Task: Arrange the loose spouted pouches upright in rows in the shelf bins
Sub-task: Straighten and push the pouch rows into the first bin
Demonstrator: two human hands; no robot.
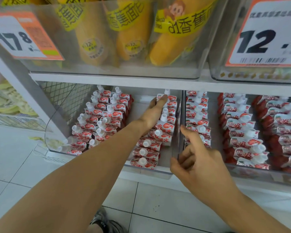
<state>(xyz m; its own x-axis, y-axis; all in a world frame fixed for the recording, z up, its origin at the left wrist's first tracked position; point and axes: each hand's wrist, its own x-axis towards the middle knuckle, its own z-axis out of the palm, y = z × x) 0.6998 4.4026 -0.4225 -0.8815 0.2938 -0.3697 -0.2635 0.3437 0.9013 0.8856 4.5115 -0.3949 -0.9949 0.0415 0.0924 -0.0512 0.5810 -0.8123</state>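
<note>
Red and white spouted pouches with white caps stand in rows in a clear shelf bin [165, 173]. Two rows [99, 118] fill its left side and one row [155, 138] runs along its right wall, with an open strip between them. My left hand [154, 113] reaches deep into that bin and grips the rearmost pouch [172, 98] of the right row at its top. My right hand [193, 158] hovers at the bin's front right corner, fingers loosely curled, index raised, holding nothing.
A second clear bin [242, 173] to the right holds more pouches, some leaning or lying flat. Above, a shelf carries bins of yellow banana-bread packs [133, 36] and orange price cards [265, 32]. A wire mesh panel [64, 96] stands at left. White floor tiles lie below.
</note>
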